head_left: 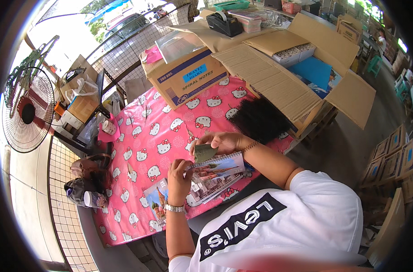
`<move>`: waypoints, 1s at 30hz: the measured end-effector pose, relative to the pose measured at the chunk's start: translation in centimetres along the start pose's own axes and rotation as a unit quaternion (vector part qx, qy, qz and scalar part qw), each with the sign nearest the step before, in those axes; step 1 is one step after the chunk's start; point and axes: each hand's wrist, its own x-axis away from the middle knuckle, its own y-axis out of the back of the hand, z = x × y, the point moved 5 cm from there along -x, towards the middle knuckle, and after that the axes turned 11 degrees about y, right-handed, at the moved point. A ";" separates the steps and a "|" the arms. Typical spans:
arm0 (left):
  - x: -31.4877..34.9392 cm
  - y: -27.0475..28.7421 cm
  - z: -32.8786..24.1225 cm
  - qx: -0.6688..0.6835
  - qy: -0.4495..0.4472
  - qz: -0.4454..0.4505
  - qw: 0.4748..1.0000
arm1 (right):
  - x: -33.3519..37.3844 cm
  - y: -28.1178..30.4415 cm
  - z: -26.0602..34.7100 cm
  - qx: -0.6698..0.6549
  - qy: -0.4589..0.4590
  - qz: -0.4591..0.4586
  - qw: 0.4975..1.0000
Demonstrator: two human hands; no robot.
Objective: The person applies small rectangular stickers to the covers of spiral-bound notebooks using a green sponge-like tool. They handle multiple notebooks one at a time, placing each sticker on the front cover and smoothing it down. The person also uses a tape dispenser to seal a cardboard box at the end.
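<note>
A notebook (pixel 222 167) with a picture of colourful domed buildings on its cover lies tilted at the table's near edge. Black spiral binding runs along its upper edge. My left hand (pixel 179 174), with a metal watch on the wrist, is closed at the notebook's upper left corner. Above that edge my right hand (pixel 225 141) curls its fingers over a small dark green flat piece (pixel 205 153). A loose black coil (pixel 250 146) shows by my right wrist. Another picture cover (pixel 157 199) lies left of my left forearm. Beyond my right forearm is a heap of black spiral coils (pixel 261 120).
The table has a pink patterned cloth (pixel 147 145). A closed carton (pixel 183 75) stands at the back, an open carton (pixel 301 68) with blue covers at right. A tape dispenser (pixel 223 23) rests behind. At left are a fan (pixel 28 111), bags (pixel 86 167) and a cup (pixel 109 127).
</note>
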 end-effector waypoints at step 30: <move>2.3 -1.5 1.3 0.157 0.009 -0.001 0.988 | -0.5 -1.0 -0.8 0.307 -0.069 0.072 0.946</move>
